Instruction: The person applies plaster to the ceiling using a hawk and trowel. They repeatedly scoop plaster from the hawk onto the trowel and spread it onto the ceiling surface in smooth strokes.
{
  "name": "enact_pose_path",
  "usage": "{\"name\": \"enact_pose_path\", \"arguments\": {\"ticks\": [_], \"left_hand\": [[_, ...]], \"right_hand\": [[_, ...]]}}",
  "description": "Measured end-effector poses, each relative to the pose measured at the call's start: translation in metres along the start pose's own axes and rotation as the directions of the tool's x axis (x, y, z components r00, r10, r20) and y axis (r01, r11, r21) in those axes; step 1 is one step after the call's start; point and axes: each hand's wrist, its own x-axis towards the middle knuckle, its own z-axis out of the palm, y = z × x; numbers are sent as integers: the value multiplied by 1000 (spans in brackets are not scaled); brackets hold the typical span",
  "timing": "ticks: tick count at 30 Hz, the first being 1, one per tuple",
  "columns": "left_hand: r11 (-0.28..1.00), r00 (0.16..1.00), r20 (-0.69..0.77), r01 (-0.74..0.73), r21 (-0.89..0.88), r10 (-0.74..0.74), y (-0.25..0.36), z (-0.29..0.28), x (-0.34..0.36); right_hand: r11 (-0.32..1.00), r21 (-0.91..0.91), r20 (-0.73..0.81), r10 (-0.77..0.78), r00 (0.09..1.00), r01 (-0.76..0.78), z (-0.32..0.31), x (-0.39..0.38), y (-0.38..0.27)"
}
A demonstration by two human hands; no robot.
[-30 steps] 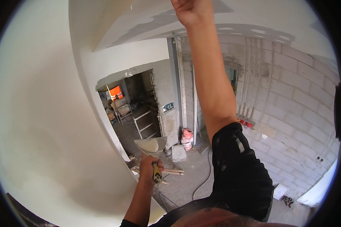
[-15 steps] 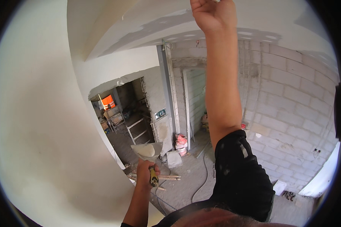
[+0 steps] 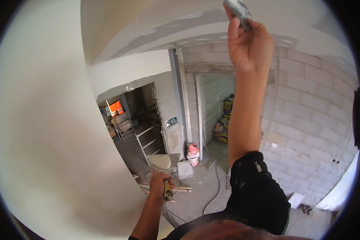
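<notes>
My left hand (image 3: 159, 185) is low in front of me, wrapped round the yellow-and-black handle of a wide putty knife (image 3: 173, 161). Its blade faces up and carries a lump of whitish filler (image 3: 161, 162). High up, near the ceiling (image 3: 184, 21), my right hand (image 3: 251, 50) grips a greyish, smeared tool (image 3: 240, 12). The tool's far end is cut off by the picture's upper edge, so its exact kind is unclear. Grey patches and pale filled spots mark the ceiling behind it. I cannot tell whether the tool touches the surface.
A smooth pale wall (image 3: 40, 120) rises close on my left. Beyond are a rough doorway with a ladder (image 3: 146, 144), a red-and-white sack (image 3: 193, 152) and a second doorway with stacked bags (image 3: 228, 108). A cable (image 3: 217, 192) crosses the floor; a block wall (image 3: 304, 108) stands right.
My right hand has come down and to the right, bringing its tool into view. The left hand and putty knife appear slightly farther right and lower. The view has shifted a little.
</notes>
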Motion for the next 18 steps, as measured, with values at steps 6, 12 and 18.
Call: {"name": "enact_pose_path", "arguments": {"ticks": [6,12,18], "left_hand": [[999,999,20,-28,-20,28,2,10,-1],[1000,999,-50,-6,11,7,5,8,1],[1000,997,-77,-26,-1,25,5,14,-1]], "right_hand": [[975,-122,-213,156,965,-184,-65,-1,108],[936,-22,-356,321,878,-352,-110,45,235],[923,51,-354,375,857,-382,-112,80,300]]}}
